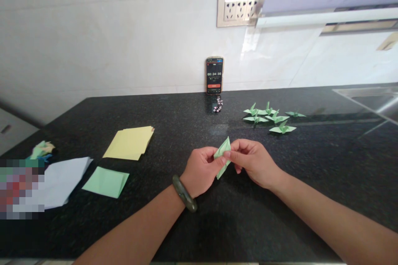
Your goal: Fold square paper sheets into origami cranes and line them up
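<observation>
Between my two hands is a piece of folded green paper [223, 149], narrow and pointed at its top and bottom. My left hand [202, 169], with a dark bangle [184, 193] at the wrist, pinches its left side, thumb on the front. My right hand [253, 160] grips the right edge between thumb and fingers, and the two thumbs nearly meet at the middle. Fingers behind the paper are partly hidden. Beyond my right hand, several green paper cranes [282, 128] stand grouped on the counter.
On the black counter [149, 223], a yellow paper stack [129, 143], a green sheet [106, 182], white paper [66, 178] and crumpled scraps [42, 149] lie left. A phone [214, 75] showing a timer leans on the wall, beaded strap [218, 104] before it. A sink [370, 98] is far right.
</observation>
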`<state>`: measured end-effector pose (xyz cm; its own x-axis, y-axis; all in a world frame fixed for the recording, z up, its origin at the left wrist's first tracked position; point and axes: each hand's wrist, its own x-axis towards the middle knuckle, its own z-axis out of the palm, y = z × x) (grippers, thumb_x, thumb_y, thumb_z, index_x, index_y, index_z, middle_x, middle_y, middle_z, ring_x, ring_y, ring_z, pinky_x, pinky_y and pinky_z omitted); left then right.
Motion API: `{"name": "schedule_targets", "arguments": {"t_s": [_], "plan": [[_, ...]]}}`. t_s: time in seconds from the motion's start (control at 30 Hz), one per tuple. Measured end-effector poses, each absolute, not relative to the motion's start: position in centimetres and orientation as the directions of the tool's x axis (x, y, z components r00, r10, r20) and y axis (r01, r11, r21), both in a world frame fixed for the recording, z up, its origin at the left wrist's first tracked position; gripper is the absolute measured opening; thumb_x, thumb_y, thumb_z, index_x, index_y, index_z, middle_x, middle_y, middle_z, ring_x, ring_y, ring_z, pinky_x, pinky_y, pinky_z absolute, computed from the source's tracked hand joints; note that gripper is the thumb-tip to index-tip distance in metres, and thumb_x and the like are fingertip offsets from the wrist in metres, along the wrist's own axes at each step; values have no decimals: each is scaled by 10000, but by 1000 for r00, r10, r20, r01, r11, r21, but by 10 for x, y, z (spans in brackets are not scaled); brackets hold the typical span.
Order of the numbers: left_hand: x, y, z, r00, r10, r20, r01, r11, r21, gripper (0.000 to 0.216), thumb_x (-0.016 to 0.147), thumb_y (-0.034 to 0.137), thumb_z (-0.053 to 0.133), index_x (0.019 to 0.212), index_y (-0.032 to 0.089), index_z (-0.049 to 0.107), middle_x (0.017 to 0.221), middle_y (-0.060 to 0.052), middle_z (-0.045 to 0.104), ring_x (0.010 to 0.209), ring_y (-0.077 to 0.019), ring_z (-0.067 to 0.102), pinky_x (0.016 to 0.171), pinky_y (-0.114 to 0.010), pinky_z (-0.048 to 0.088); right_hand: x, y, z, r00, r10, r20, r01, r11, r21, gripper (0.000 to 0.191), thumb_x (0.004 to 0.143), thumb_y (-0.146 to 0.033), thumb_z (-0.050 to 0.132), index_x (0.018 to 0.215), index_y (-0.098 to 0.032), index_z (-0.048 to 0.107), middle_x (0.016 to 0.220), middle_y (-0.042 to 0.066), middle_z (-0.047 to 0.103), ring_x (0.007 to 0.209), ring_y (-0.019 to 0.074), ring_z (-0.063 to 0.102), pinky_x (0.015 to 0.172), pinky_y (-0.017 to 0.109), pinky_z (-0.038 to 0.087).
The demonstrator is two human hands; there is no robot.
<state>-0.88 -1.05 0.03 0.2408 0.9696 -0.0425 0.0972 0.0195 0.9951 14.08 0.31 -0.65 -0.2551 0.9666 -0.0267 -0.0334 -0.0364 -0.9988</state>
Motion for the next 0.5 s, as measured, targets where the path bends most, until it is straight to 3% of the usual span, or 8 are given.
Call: {"name": "schedule_targets", "arguments": {"t_s": [0.27,0.4,0.5], "plan": [[-8,-12,6,311,943,-116,-14,127,992,203,664,313,634,667,111,618,549,13,524,500,-79,412,485,-214,324,143,6,-6,-243,970,5,-58,-10,-998,419,816,-452,495,530,-148,528,417,-39,456,353,54,383,364,194,312],[-8,-12,6,308,939,-153,-8,164,986,253,634,349,669,595,111,593,513,20,510,470,-68,398,460,-206,309,144,7,-4,-338,941,-10,-101,-47,-994,285,721,-426,628,660,-152,580,521,-38,514,396,52,394,359,182,327],[-8,-11,4,318,934,-160,27,159,987,261,640,347,675,593,101,600,504,21,505,459,-60,392,452,-201,299,144,6,-3,-338,940,-46,-85,-79,-993,241,658,-350,705,649,-143,582,542,-33,537,407,44,395,354,171,304]]}}
